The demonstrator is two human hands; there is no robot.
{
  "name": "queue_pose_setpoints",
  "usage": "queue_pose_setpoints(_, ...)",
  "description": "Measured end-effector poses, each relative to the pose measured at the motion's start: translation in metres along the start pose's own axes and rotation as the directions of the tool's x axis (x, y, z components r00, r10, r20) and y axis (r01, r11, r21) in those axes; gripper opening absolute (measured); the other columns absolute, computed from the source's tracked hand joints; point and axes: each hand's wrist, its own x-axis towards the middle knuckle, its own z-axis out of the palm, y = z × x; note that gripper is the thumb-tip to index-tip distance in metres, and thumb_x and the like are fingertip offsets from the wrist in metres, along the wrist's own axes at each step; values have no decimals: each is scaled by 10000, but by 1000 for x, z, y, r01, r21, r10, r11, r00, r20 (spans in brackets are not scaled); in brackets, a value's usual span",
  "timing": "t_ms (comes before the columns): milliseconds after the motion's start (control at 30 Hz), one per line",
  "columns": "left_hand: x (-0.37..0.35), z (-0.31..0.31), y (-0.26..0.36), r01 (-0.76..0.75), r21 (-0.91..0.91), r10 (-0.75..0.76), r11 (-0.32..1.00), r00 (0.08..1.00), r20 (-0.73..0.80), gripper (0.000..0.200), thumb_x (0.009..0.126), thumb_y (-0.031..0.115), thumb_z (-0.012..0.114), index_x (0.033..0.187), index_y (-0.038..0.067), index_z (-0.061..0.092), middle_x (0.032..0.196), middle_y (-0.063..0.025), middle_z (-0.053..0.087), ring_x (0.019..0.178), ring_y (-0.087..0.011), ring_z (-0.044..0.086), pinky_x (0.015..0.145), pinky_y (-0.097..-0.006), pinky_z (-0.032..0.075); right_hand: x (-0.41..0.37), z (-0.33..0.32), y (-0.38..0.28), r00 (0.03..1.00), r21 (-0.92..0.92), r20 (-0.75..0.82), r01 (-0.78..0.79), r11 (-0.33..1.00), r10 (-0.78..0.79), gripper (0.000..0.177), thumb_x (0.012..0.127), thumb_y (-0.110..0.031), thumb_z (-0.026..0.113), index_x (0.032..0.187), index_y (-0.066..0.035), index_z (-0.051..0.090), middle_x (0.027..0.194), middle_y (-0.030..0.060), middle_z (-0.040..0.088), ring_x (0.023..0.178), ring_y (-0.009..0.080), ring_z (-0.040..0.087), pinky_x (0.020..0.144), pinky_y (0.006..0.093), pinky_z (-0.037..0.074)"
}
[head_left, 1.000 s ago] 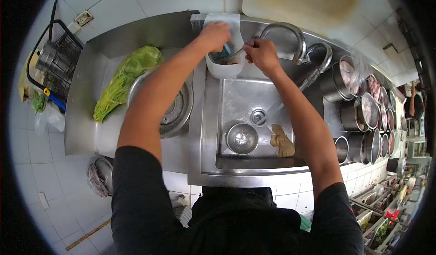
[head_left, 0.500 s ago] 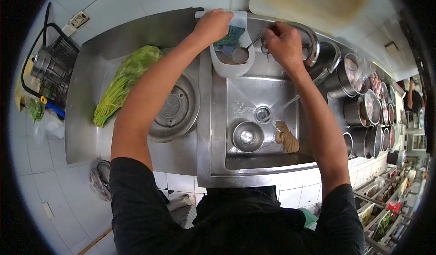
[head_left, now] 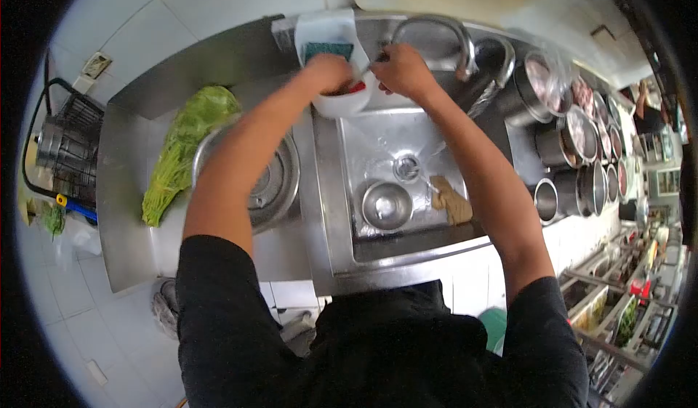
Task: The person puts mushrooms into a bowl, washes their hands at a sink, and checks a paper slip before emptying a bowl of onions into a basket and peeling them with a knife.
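Note:
My right hand (head_left: 401, 71) is closed around the handle of a metal ladle (head_left: 363, 74), over the right rim of a white plastic container (head_left: 342, 105). The ladle's bowl is hidden behind my left hand (head_left: 331, 74), which reaches into the container, blurred by motion with its fingers out of sight. Inside the container, a dark green scouring pad (head_left: 320, 48) lies at the back and something red (head_left: 356, 88) shows near the front. Below my hands is a steel sink (head_left: 371, 135) holding a metal bowl (head_left: 387, 207) and a brown cloth (head_left: 452, 203).
Left of the sink are bagged leafy greens (head_left: 185, 143) and a round metal piece (head_left: 285, 183), partly behind my left arm. A curved faucet (head_left: 445, 21) rises behind my right hand. Several steel pots (head_left: 549, 146) line the right side. A wire basket (head_left: 76, 150) hangs far left.
My left hand has moved from the container's back rim down into it. My right hand keeps the ladle and sits closer to the container. The whole view has shifted slightly.

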Motion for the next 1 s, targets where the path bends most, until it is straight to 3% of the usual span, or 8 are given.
queue_pose_setpoints(67, -8, -12, 6, -21, 20, 20, 1000, 998, 57, 201, 801, 93, 582, 964, 92, 700, 984, -179, 684, 923, -378, 659, 770, -474, 536, -27, -5, 4, 977, -212, -87, 170, 962, -192, 325, 768, -262, 673, 934, 18, 687, 785, 230, 682, 803, 414, 671, 790, 452, 535)
queue_pose_setpoints(367, -36, -21, -41, -67, -613, -353, 787, 767, -537, 137, 897, 153, 611, 965, 36, 630, 927, -121, 694, 801, -251, 664, 703, -374, 515, -110, -37, 123, 793, 416, 269, -607, 677, 546, 158, 888, -85, 611, 950, 43, 679, 872, 165, 686, 729, 204, 681, 654, 316, 578)
queue_pose_setpoints(467, -85, -54, -4, -242, -800, -535, 549, 634, -559, 152, 922, 167, 602, 985, 31, 623, 877, -93, 689, 791, -178, 654, 705, -318, 513, -102, -46, 179, 774, -194, 589, 417, 888, -235, 155, 901, -91, 605, 932, 50, 662, 940, 170, 689, 817, 254, 675, 720, 362, 585)
queue_pose_setpoints(500, -105, -64, 15, -308, -825, -589, 474, 586, -557, 163, 928, 175, 598, 1001, 30, 620, 853, -87, 686, 793, -160, 649, 706, -301, 511, -101, -41, 192, 784, -144, 565, 401, 905, -258, 177, 905, -107, 605, 958, 54, 658, 963, 170, 687, 840, 263, 672, 743, 370, 582)
queue_pose_setpoints(600, -141, -65, 103, -299, -947, -527, 116, 790, -314, 74, 940, 61, 558, 940, 36, 628, 938, -77, 668, 801, -121, 619, 721, -267, 521, -111, -22, 193, 869, 285, 493, -207, 936, 42, 268, 925, -171, 598, 1045, 65, 642, 1026, 166, 683, 907, 275, 663, 802, 384, 571)
queue_pose_setpoints(633, -131, -33, 125, -271, -931, -382, 245, 855, -350, 86, 933, 85, 581, 987, 41, 632, 926, -62, 661, 790, -127, 617, 716, -276, 517, -116, -19, 183, 719, 504, 583, -685, 526, 378, 312, 936, -203, 590, 1080, 70, 634, 1042, 162, 680, 930, 267, 660, 816, 382, 566)
queue_pose_setpoints(900, 13, 90, 260, -25, -950, -238, 310, 966, -103, 234, 855, 219, 607, 934, 4, 654, 854, -208, 672, 824, -353, 662, 745, -461, 502, -109, -28, 143, 744, 554, 550, -665, 501, 379, 363, 941, -199, 559, 1152, 93, 597, 1056, 171, 678, 977, 252, 652, 850, 366, 540)
queue_pose_setpoints(1000, 33, 73, 273, -46, -999, -255, 25, 966, -51, 208, 826, 171, 613, 957, 22, 675, 923, -204, 689, 866, -381, 661, 787, -459, 506, -116, -21, 196, 894, 223, 427, -250, 942, 136, 375, 836, -216, 637, 1137, 7, 653, 1088, 157, 684, 1015, 295, 648, 901, 374, 511)
